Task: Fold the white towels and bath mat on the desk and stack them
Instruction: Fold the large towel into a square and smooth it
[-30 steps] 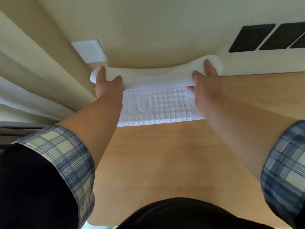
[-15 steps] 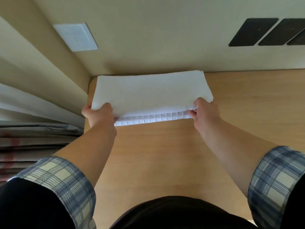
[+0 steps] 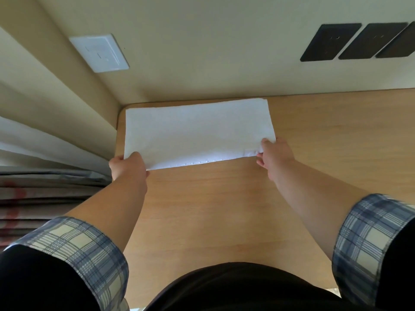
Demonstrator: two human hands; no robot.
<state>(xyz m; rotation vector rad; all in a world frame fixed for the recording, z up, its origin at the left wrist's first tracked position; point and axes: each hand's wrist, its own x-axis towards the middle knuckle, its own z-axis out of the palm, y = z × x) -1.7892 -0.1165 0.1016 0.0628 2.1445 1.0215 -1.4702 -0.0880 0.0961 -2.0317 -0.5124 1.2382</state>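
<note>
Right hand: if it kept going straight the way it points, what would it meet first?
The folded white bath mat, whose near right corner the right hand pinches. Past the mat, likely the wall behind the desk, though depth is unclear.

White cloth lying on pale wood

The bath mat is showing a matt, soft cloth face, with a raised grid weave peeking out along its near edge. The desk is looking like smooth pale wood grain with a faint sheen. The switch plate is reading as smooth white plastic, and the plaid sleeve is looking like woven cloth.
</note>
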